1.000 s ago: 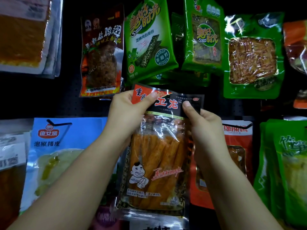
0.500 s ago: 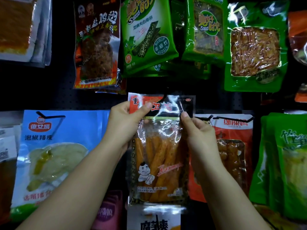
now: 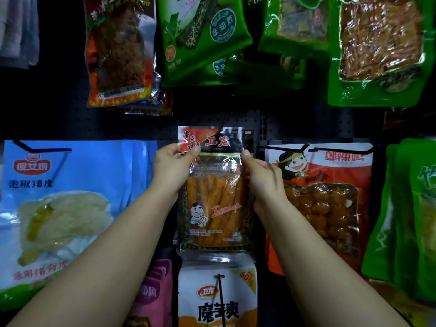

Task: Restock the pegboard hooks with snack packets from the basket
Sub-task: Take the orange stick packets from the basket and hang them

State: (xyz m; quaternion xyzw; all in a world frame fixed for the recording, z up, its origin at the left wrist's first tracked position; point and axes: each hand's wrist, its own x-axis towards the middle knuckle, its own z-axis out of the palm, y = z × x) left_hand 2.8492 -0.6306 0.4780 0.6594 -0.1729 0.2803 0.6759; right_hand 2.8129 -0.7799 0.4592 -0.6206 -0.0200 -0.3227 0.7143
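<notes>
Head camera, close to a stocked pegboard wall, faced straight at it

The single wide-angle view looked from the person's head forward and slightly down along both forearms, which entered from the bottom corners and met near the centre. The pegboard (image 3: 238,119) filled the frame edge to edge, near enough that printing on the central packets could be read, while packets at the borders were cropped, bent and blurred by the lens. The left hand (image 3: 173,168) and right hand (image 3: 262,175) sat near the middle. No second view shared the scene.
</notes>
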